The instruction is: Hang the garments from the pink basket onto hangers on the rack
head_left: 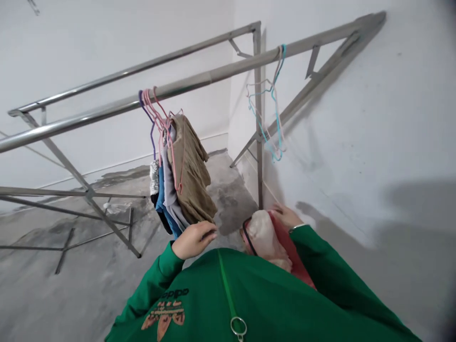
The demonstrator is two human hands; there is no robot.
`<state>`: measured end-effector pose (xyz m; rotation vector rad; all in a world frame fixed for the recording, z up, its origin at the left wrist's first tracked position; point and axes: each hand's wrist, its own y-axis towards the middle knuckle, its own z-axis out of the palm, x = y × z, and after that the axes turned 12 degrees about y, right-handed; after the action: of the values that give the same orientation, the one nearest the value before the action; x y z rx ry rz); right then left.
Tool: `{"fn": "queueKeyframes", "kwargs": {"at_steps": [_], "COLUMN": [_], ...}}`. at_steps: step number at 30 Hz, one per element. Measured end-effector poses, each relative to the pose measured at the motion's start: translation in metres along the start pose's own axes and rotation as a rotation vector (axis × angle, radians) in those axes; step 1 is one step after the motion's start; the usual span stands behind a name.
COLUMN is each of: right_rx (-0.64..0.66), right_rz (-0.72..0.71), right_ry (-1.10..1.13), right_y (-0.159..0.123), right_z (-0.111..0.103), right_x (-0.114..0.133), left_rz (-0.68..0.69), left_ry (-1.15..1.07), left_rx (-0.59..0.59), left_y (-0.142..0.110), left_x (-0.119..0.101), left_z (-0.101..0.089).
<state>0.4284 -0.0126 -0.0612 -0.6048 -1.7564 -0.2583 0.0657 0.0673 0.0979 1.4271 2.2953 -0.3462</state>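
Note:
My left hand [195, 239] is in front of the hanging clothes, near the lower edge of a brown garment [192, 171]. Its fingers are loosely bent, with a gap to the thumb, and I see nothing between them. My right hand [287, 217] grips the upper edge of a red cloth [287, 240], low by the wall. A pale, crumpled cloth [261, 228] lies against the red one, with a dark curved band [246, 236] at its left. My chest hides the lower part of this bundle.
A metal drying rack [210, 76] crosses in front of me. Pink hangers [174, 147] and a purple hanger [152, 128] carry grey and blue clothes [167, 194]. Bare blue and pink hangers [274, 109] hang farther right. A white wall [374, 123] stands close on the right.

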Motion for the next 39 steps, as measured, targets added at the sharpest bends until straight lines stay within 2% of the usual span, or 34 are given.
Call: {"fn": "queueKeyframes", "kwargs": {"at_steps": [2,4,6,8,10,12,14,18,21,24,31,36,39], "right_rx": [0.207,0.395,0.522,0.566,0.486,0.348,0.272,0.243,0.17,0.098,-0.045,-0.082,-0.108], "right_rz": [-0.055,-0.234,-0.43,-0.593,-0.692,-0.702,-0.667,-0.62,-0.658,-0.675,-0.56,-0.393,-0.345], "right_ry": [0.125,0.23,0.267,0.201,0.025,-0.159,-0.279,-0.274,-0.102,0.06,0.27,0.556,0.626], "right_y": [0.009,0.011,0.005,-0.004,-0.012,-0.013,-0.009,0.006,0.014,0.019,0.047,0.067,0.072], "right_z": [0.024,0.054,0.085,0.117,0.146,0.171,0.188,0.201,0.192,0.169,0.087,0.034,0.01], "right_x": [0.043,0.101,0.164,0.221,0.264,0.291,0.304,0.303,0.294,0.282,0.258,0.259,0.262], "left_rz": [-0.027,-0.054,-0.071,-0.076,-0.081,-0.094,-0.119,-0.168,-0.175,-0.161,-0.117,-0.078,-0.05], "left_ry": [0.0,-0.003,-0.007,-0.018,-0.031,-0.042,-0.048,-0.049,-0.038,-0.03,-0.041,-0.062,-0.057], "left_rx": [-0.006,-0.002,0.002,0.007,0.009,0.003,-0.018,-0.057,-0.068,-0.072,-0.053,-0.027,-0.021], "left_y": [-0.005,-0.009,-0.013,-0.016,-0.02,-0.024,-0.029,-0.038,-0.04,-0.039,-0.029,-0.019,-0.015], "left_x": [0.0,-0.002,-0.003,-0.005,-0.007,-0.008,-0.007,-0.003,0.0,0.001,0.004,0.005,0.006], "left_z": [0.001,0.002,0.003,0.005,0.007,0.01,0.013,0.017,0.017,0.015,0.017,0.017,0.017]}}
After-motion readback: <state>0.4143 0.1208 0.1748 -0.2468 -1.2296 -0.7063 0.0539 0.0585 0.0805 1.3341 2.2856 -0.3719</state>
